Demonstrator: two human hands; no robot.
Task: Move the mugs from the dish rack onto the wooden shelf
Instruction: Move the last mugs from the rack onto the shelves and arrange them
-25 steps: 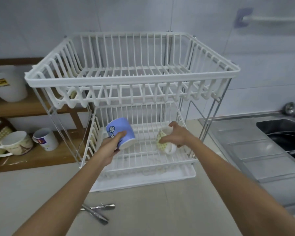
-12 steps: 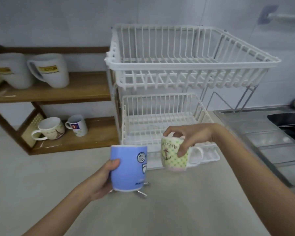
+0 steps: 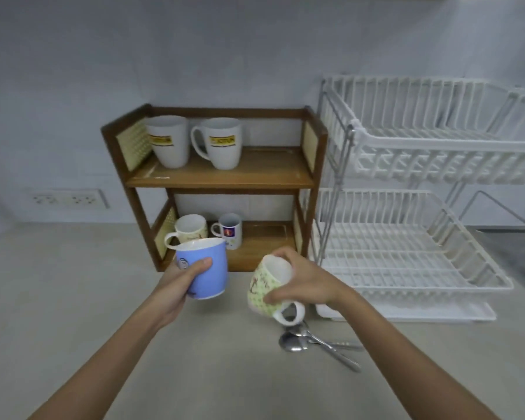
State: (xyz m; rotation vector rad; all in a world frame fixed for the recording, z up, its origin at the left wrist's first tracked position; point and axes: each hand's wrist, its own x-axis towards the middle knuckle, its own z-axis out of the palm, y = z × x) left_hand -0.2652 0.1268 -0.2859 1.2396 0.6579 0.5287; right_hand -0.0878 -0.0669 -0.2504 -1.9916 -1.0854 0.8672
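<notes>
My left hand (image 3: 176, 283) grips a blue mug (image 3: 208, 269) upright, just in front of the lower level of the wooden shelf (image 3: 222, 174). My right hand (image 3: 303, 280) holds a green patterned mug (image 3: 262, 291) tilted, mouth up and to the right, handle pointing down. Both mugs hang above the counter. The white two-tier dish rack (image 3: 412, 262) stands to the right of the shelf; both its baskets hold nothing. Two tall white mugs (image 3: 222, 144) stand on the shelf's top level. A cream mug (image 3: 188, 233) and a small white mug (image 3: 229, 230) sit on the lower level.
Several metal spoons (image 3: 312, 344) lie on the grey counter below my right hand. A wall socket strip (image 3: 69, 199) is at the left. The right half of each shelf level is bare wood.
Both hands have carried the mugs out of the rack and leftward to the front of the shelf. The blue mug has been turned upright and the green mug tilted.
</notes>
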